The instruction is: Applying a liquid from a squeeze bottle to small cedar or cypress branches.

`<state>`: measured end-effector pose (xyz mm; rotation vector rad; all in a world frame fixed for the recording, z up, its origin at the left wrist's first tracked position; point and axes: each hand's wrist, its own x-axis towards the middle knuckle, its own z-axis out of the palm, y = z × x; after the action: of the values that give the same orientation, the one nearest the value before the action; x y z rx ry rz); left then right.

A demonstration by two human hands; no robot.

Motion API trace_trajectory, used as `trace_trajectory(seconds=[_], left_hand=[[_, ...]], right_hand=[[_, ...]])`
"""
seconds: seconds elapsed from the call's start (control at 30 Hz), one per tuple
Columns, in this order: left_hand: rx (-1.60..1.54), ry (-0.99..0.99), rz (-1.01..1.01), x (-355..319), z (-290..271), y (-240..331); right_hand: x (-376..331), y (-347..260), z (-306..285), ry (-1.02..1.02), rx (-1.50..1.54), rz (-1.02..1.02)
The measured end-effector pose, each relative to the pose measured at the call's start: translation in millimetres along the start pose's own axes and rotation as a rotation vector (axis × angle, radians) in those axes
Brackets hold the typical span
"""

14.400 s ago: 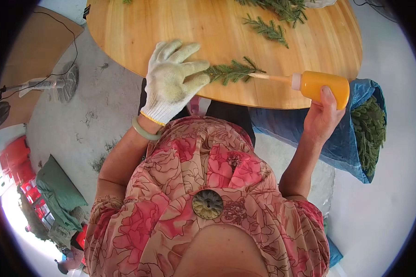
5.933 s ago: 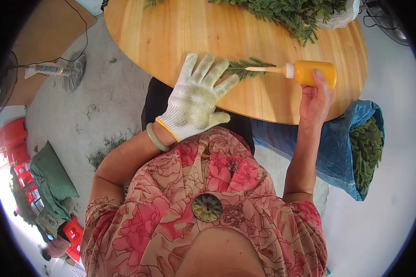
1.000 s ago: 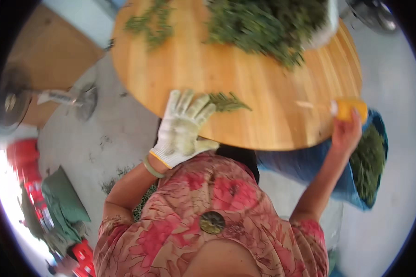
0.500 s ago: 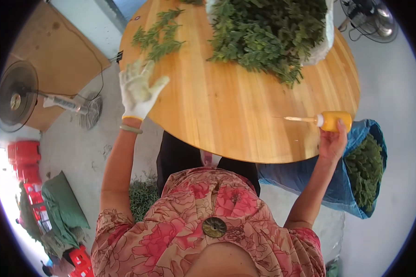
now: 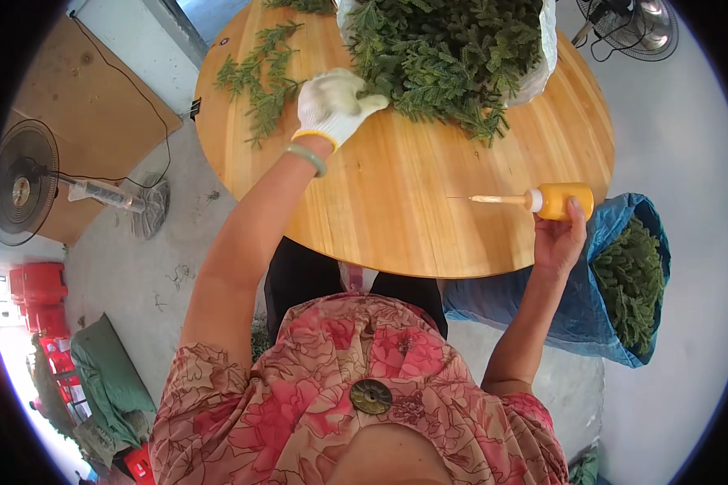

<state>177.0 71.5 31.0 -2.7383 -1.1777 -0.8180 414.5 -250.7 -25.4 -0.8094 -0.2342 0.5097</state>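
My left hand (image 5: 332,101), in a white knit glove, is at the near left edge of a heap of green artificial fir sprigs (image 5: 445,61). Its thumb stands apart from the bent fingers, and nothing shows held between them. Bare, my right hand (image 5: 560,242) grips a yellow squeeze bottle (image 5: 556,200) with a white collar and a long pale nozzle ending in a thin needle. The bottle lies level over the right part of the round wooden table (image 5: 396,218), its nozzle toward the left. The heap spills from a white sack (image 5: 547,61).
Loose green sprigs (image 5: 265,77) lie on the table's left side. A blue bag (image 5: 562,315) of greenery leans by the table at right. Fans stand at left (image 5: 24,186) and far right (image 5: 643,28). Red crates (image 5: 39,287) and a green sack (image 5: 109,364) are on the left.
My left hand has moved right from the table's left edge to the heap, its spread fingers now bent. My right hand still holds the bottle; the whole view has shifted slightly.
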Motion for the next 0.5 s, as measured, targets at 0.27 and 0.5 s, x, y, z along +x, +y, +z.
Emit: trace_trajectory(seconds=[0.27, 0.5], left_hand=[[-0.410, 0.130, 0.072, -76.2, -30.6, -19.8], [-0.562, -0.178, 0.130, -149.3, -52.2, -4.0]], right_hand=[[-17.0, -10.8, -0.3, 0.033, -0.026, 0.004], [-5.9, -5.4, -5.9, -0.039, -0.051, 0.006]])
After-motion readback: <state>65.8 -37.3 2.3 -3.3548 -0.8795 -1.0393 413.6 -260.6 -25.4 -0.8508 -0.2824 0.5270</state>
